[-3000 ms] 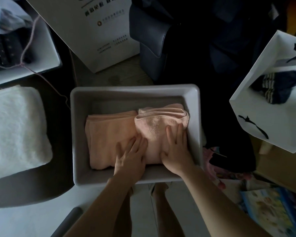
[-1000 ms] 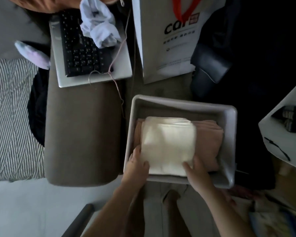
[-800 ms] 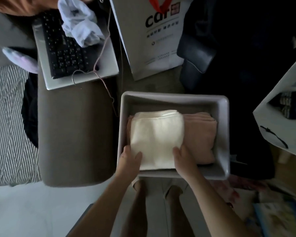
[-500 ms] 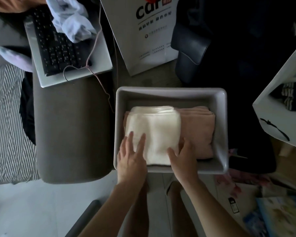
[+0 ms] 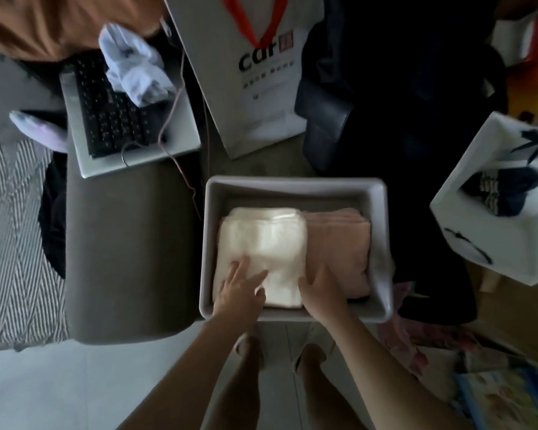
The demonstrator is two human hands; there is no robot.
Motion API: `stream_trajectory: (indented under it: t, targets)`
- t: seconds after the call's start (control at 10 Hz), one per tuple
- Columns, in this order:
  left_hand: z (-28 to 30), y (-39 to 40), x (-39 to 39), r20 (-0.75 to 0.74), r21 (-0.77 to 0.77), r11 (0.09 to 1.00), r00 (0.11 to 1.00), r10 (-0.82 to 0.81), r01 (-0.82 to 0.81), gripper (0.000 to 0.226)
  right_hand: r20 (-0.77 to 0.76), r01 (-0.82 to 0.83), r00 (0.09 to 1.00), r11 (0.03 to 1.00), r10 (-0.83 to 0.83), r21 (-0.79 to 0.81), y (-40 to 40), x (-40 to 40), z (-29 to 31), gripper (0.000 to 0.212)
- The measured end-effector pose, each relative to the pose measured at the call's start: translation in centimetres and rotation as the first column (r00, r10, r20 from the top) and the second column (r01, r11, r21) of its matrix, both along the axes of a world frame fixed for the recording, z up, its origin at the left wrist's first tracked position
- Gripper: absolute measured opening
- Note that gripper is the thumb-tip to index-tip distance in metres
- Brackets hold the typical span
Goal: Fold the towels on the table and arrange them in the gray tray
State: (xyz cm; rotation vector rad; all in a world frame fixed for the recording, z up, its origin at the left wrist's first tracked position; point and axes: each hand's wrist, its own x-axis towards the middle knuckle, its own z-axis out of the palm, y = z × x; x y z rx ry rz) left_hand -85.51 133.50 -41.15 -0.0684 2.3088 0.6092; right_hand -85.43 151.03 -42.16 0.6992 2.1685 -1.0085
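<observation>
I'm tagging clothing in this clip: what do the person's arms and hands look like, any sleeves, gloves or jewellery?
Both forearms are bare right to the bottom edge of the picture: no sleeves show. The left hand and right hand wear no gloves, and no watch, bracelet or ring is visible, though the picture is dim and slightly blurred.

laptop [image 5: 128,119], white paper bag [image 5: 255,76], striped rug [image 5: 10,237]

One readable mark out here: the white paper bag [image 5: 255,88] standing behind the gray tray [image 5: 295,184] carries bold black lowercase letters, "car", right below its red ribbon handle [image 5: 255,23]. Just to the right of those letters sits a small red square logo [image 5: 286,43], its characters too blurred to make out. Under the word run a few lines of fine print, also illegible. The laptop keyboard [image 5: 112,113] keys show no legends that can be read.
</observation>
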Motion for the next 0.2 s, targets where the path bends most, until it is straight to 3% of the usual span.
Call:
stream_trajectory:
  t: [0.1,0.2]
  targets:
    - [7.0,-1.0,-0.9,-0.050,0.283,0.931,0.966,0.255,-0.231,0.039,-0.036,0.078,0.996,0.995,-0.080,-0.068,3.5,1.2,4.8,0.050]
    - [18.4,-3.0,-1.4,-0.189,0.501,0.801,0.863,0.469,-0.326,0.041,-0.191,0.175,0.960,0.971,-0.205,-0.162,9.1,2.4,13.6,0.046]
